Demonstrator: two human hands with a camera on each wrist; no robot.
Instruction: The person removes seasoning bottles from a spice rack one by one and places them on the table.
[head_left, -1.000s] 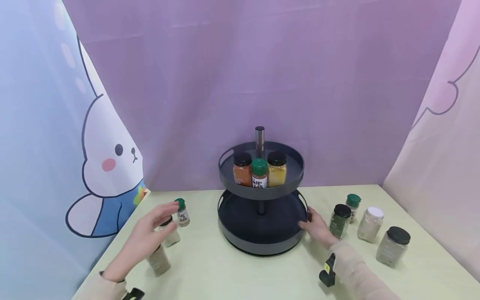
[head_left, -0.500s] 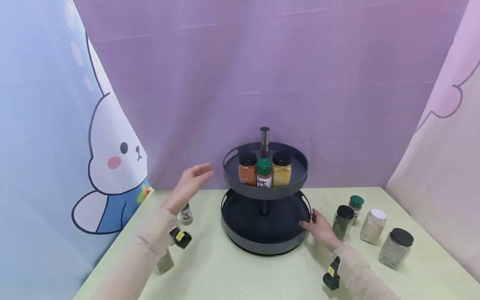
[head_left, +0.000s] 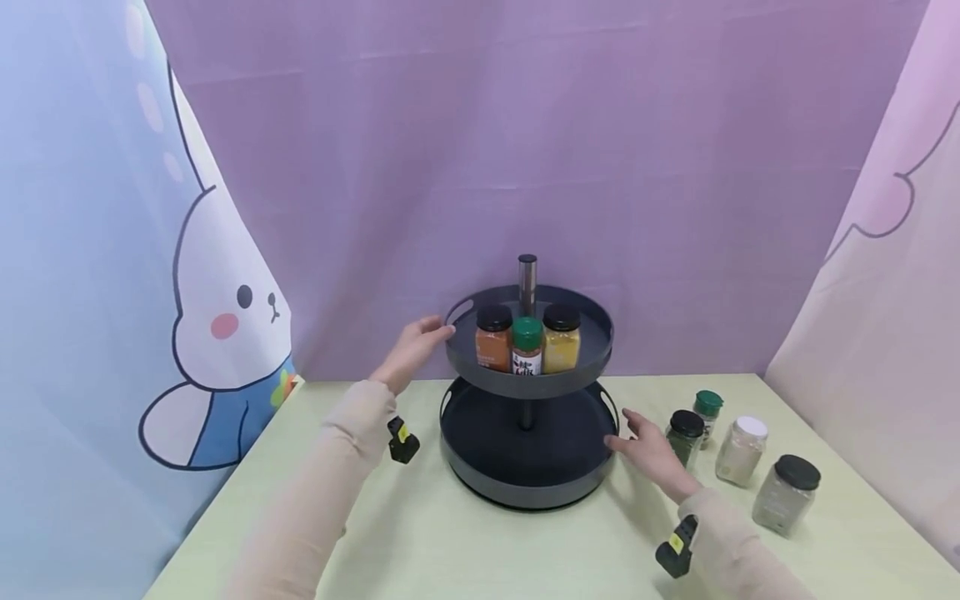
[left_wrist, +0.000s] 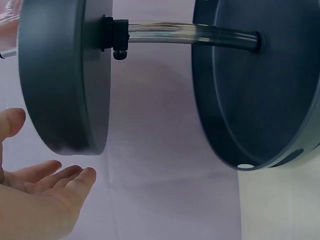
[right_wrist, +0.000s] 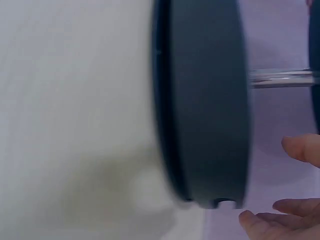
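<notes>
A dark grey two-tier turntable rack stands mid-table on a metal post. My left hand is at the left rim of the upper tray, thumb and fingers spread. In the left wrist view, a small gap shows between its fingers and the tray wall. My right hand is beside the right rim of the lower tray, thumb apart from the fingers; its fingertips are near the rim cutout. On the upper tray sit an orange spice jar, a green-capped shaker and a yellow spice jar.
Right of the rack stand a black-lidded jar of green herbs, another green-capped shaker, a white-lidded jar and a black-lidded greyish jar. A purple curtain hangs behind the pale table.
My left hand has moved right and away from the jars at the left, up to the upper tray; its sleeve now covers them. The right hand has drawn slightly off the lower rim.
</notes>
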